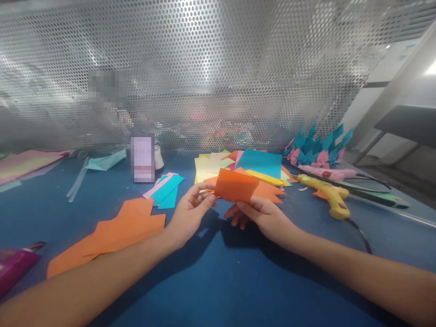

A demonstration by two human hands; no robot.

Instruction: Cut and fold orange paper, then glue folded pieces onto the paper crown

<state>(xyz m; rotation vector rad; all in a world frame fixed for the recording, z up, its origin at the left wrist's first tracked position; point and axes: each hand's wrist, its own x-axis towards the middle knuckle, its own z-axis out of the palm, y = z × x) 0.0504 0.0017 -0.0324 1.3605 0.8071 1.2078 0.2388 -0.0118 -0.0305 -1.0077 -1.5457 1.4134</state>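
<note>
A piece of orange paper (pixel 235 185) is held up above the blue table by both hands. My left hand (pixel 192 206) pinches its left lower corner between thumb and fingers. Along the lower right edge, my right hand (pixel 260 215) grips the sheet with the thumb in front and some fingers behind. Beyond it lie more orange paper pieces (pixel 270 190) with pointed ends, partly hidden by the held sheet. Larger orange paper sheets (pixel 126 227) rest on the table to the left, beside my left forearm.
A yellow glue gun (pixel 335 200) and a pink one (pixel 329 173) lie at right, near teal and pink folded paper (pixel 316 147). A phone (pixel 142 159) stands at the back before a perforated metal panel (pixel 211 59). Blue strips (pixel 166 193) and a magenta object (pixel 17 268) lie left.
</note>
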